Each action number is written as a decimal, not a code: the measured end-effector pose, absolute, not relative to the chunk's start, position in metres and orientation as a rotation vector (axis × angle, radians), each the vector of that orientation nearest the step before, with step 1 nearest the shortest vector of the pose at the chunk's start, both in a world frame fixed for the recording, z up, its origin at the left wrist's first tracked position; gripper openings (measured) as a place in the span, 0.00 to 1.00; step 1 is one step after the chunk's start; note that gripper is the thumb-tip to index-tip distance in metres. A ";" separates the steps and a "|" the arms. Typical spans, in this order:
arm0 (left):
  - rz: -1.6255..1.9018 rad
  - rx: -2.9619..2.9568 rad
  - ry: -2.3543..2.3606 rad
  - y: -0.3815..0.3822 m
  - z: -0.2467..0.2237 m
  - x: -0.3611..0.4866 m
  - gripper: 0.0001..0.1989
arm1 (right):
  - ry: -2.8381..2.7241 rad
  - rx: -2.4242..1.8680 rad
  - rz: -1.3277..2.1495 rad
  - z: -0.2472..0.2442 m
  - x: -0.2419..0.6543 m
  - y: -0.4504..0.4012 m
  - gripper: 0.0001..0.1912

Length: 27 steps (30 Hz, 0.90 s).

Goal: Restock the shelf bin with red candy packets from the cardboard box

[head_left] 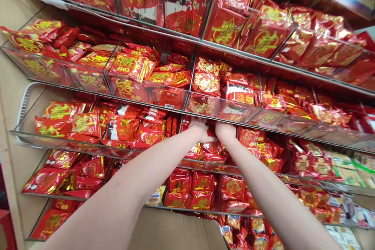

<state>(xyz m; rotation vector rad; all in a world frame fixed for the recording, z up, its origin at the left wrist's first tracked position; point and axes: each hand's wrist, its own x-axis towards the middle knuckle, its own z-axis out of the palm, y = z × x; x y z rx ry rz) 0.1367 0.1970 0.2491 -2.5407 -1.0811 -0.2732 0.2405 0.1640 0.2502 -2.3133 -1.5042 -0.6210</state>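
Observation:
Both arms stretch forward into one compartment of the middle shelf, under the shelf above. My left hand (201,130) is among shiny red-and-gold snack packets (212,147), its thumb stretched to the right and apart from the fingers, which are partly hidden. Close beside it, my right hand (225,130) reaches in with the wrist bent; its fingers are out of sight behind the shelf edge and packets. Whether it touches or grips a packet cannot be seen. Below my arms stands an opened cardboard box (178,228).
Clear plastic lips (202,103) front the tiered shelves, and thin dividers split them into bins of red packets (127,66). The shelf above hangs low over my hands. A wooden side panel (11,125) bounds the left. Green-edged packs (351,168) lie at the right.

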 end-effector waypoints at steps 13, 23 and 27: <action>-0.270 -2.544 -1.073 0.201 0.248 0.138 0.36 | -1.913 -2.152 -0.930 0.226 0.241 0.135 0.23; -0.272 -2.557 -1.083 0.198 0.251 0.137 0.38 | -2.036 -2.412 -0.621 0.249 0.249 0.165 0.15; -0.244 -2.573 -1.107 0.195 0.254 0.136 0.37 | -2.086 -2.509 -0.503 0.255 0.248 0.174 0.15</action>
